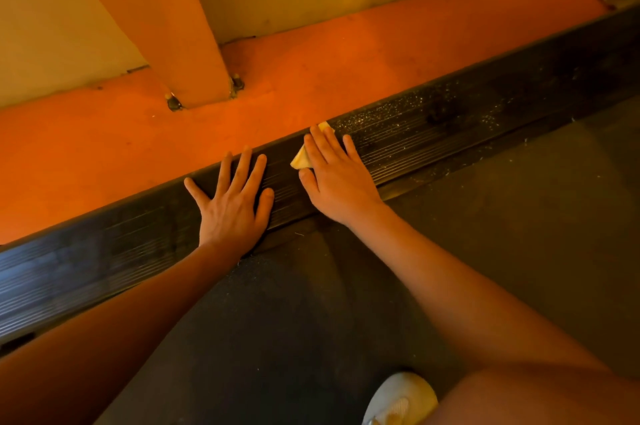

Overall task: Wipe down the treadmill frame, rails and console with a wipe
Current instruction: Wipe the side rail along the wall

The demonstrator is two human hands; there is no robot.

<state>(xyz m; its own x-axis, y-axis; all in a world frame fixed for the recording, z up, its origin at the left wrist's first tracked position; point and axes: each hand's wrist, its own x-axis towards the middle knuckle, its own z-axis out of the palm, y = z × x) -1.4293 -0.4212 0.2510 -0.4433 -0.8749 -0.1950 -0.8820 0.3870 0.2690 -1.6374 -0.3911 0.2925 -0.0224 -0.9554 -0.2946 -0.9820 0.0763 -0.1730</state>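
Shoe: one white shoe (401, 397) on the dark treadmill belt (277, 303).
Left hand (232, 202): fingers straight and spread, palm flat on the black ribbed side rail (450, 126) — holds nothing.
Right hand (337, 178): fingers straight, pressing one folded yellow wipe (301, 159) onto that rail, near the left hand.
Rail surface: pale dust specks to the right of the wipe.
Frame: one orange base beam (311, 60), one orange upright post (166, 19) — two dark bolts (173, 101) at its foot.

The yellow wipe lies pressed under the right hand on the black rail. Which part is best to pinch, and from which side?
Probably the folded corner of the wipe that sticks out beside the thumb of the right hand, pinched from the left. The rest lies flat on the ribbed rail under the fingers.
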